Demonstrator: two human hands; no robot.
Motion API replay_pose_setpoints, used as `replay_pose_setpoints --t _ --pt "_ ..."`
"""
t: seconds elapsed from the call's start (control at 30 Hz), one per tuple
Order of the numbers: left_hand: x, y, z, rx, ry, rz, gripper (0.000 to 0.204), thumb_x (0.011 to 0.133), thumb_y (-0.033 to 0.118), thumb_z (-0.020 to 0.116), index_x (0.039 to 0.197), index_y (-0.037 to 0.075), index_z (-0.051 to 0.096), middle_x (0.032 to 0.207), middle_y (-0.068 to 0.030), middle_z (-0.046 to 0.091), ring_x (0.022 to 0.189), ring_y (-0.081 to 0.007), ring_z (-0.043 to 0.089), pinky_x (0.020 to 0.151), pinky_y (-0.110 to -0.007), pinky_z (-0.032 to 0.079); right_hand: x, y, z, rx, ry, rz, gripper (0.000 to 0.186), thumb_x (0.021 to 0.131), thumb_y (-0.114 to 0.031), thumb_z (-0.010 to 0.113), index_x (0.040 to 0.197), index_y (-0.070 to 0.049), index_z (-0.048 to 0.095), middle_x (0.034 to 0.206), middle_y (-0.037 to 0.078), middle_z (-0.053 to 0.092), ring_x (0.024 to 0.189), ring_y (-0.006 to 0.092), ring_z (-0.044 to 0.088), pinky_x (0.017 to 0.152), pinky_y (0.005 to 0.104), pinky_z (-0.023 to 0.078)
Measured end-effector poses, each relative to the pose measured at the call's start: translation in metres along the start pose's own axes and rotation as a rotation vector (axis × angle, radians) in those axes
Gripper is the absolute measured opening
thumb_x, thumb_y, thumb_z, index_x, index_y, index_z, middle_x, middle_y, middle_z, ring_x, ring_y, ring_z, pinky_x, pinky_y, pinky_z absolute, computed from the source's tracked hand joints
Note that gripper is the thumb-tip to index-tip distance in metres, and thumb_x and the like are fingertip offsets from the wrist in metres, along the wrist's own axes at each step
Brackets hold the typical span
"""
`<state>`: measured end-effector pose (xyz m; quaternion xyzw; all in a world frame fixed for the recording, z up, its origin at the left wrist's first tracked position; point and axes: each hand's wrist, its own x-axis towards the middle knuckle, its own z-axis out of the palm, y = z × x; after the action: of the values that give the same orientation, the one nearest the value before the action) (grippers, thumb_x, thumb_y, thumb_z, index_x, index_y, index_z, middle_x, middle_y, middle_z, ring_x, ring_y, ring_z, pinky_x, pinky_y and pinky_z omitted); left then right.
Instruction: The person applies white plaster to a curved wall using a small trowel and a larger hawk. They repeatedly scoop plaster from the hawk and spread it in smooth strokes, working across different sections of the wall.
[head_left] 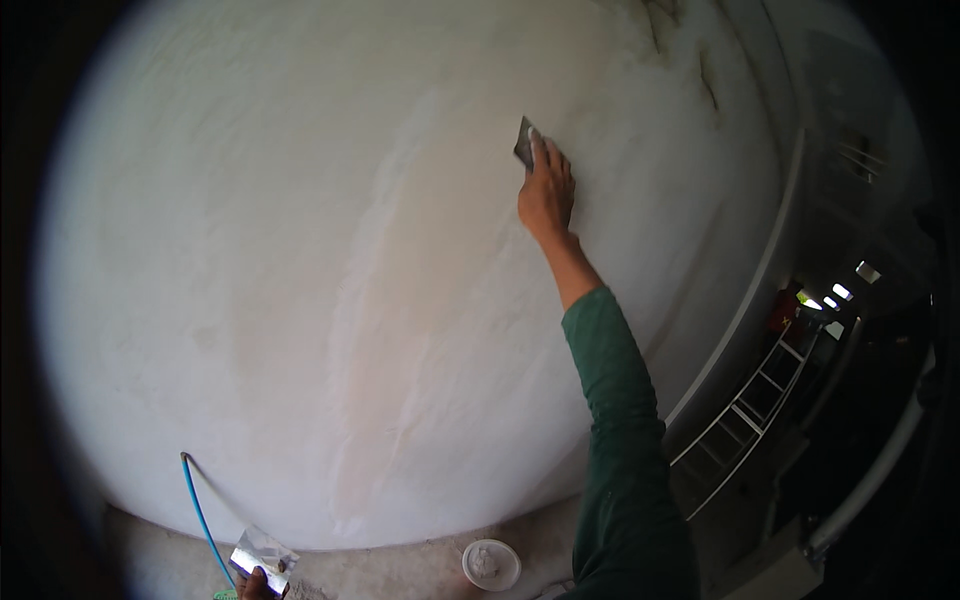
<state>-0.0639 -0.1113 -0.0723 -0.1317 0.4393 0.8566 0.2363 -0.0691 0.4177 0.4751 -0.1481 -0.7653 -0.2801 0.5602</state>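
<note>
My right hand (pixel 547 192), on a raised arm in a green sleeve, grips a flat, dark putty knife (pixel 523 145) against the pale wall (pixel 270 260). The fingers press on the blade from the right side. Low at the left, my left hand (pixel 256 584) shows only in part, with its fingers on a shiny metal filling blade (pixel 264 549). A small dark lump sits on that blade. Whitish filler streaks (pixel 370 250) run down the middle of the wall, left of the putty knife.
A round white tub (pixel 513 568) with pale filler stands on the floor by the wall's foot. A blue hose (pixel 199 510) comes out of the wall at the lower left. At the right, a metal ladder (pixel 748 412) leans beyond the wall's edge. Cracks (pixel 708 80) mark the upper right.
</note>
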Motion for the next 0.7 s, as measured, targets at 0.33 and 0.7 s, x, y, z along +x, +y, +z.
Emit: replay_pose_setpoints --t 0.33,0.7 --pt "-0.004 -0.011 0.031 -0.169 -0.105 -0.019 0.017 0.095 0.004 0.068 0.085 0.017 0.062 0.071 0.009 0.051 0.061 -0.004 0.043 0.056 -0.022 0.034 -0.064 -0.051 0.02 0.066 -0.132 -0.237 0.062 0.093 0.003 0.058 0.152 -0.012 0.05 0.152 0.017 0.048 0.141 0.0393 0.043 0.116 0.0591 0.032" --pt "0.026 -0.024 -0.022 0.131 -0.021 -0.022 0.017 0.099 0.017 0.07 0.083 0.015 0.062 0.06 0.005 0.045 0.046 -0.011 0.041 0.046 -0.031 0.04 -0.253 -0.116 0.058 0.162 -0.21 -0.224 0.07 0.087 0.005 0.061 0.153 -0.015 0.05 0.151 0.015 0.049 0.14 0.0399 0.044 0.116 0.0612 0.032"
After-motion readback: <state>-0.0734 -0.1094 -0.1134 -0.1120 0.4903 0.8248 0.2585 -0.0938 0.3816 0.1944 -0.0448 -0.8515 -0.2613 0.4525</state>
